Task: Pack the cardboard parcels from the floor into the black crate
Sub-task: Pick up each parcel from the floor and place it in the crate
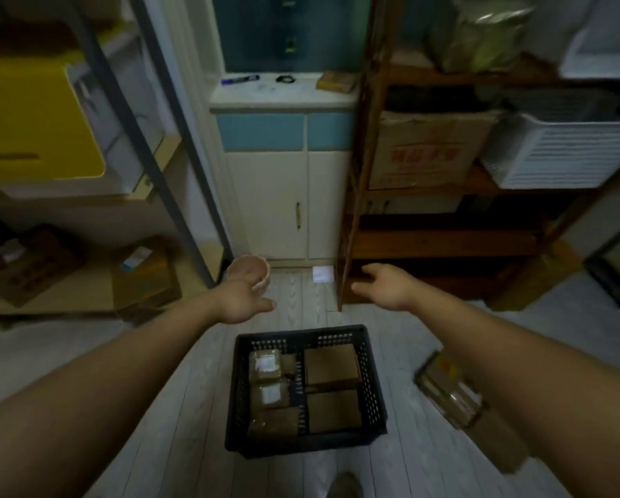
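Head view: left hand, right hand both empty, fingers loose above crate. Risk: parcel beneath right forearm overlooked.

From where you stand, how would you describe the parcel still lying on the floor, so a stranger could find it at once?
Start at the black perforated plastic crate on the pale plank floor, below the two outstretched hands. To the crate's right, partly hidden under the right forearm, lies a flat brown cardboard parcel wrapped in clear tape. Unlike the other parcels, it sits outside the crate, turned askew.
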A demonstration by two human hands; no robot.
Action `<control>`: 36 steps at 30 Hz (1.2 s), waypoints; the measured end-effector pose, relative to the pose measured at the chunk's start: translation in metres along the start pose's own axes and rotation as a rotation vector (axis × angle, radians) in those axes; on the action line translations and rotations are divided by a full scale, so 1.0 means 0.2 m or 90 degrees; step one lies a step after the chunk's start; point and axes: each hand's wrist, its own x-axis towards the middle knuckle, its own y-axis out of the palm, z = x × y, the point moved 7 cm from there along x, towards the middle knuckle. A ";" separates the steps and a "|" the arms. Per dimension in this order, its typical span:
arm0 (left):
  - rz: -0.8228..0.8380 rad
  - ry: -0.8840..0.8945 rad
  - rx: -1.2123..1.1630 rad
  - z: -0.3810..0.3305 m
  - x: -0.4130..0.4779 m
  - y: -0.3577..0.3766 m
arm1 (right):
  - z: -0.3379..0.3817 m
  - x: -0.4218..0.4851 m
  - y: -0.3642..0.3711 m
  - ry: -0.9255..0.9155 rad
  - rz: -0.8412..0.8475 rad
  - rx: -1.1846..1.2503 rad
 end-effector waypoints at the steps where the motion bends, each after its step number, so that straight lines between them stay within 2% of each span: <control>1: -0.010 0.025 0.012 -0.08 -0.04 -0.01 | -0.05 -0.09 -0.06 0.014 -0.026 0.011; 3: -0.030 0.066 0.024 -0.25 -0.13 -0.02 | -0.16 -0.28 -0.14 0.047 -0.059 0.021; 10: 0.023 0.211 0.024 -0.96 -0.51 0.14 | -0.54 -0.88 -0.38 0.104 -0.074 -0.025; 16: 0.060 0.266 0.069 -1.54 -0.69 0.40 | -1.01 -1.32 -0.64 0.133 -0.126 -0.037; 23: 0.089 0.270 -0.002 -2.25 -0.82 0.91 | -1.79 -1.79 -0.90 0.221 -0.139 -0.051; 29: 0.155 0.252 0.002 -2.55 -0.69 1.23 | -2.24 -1.75 -0.99 0.263 -0.131 -0.024; 36: 0.231 0.236 0.013 -2.77 -0.16 1.59 | -2.66 -1.44 -1.00 0.282 -0.077 0.020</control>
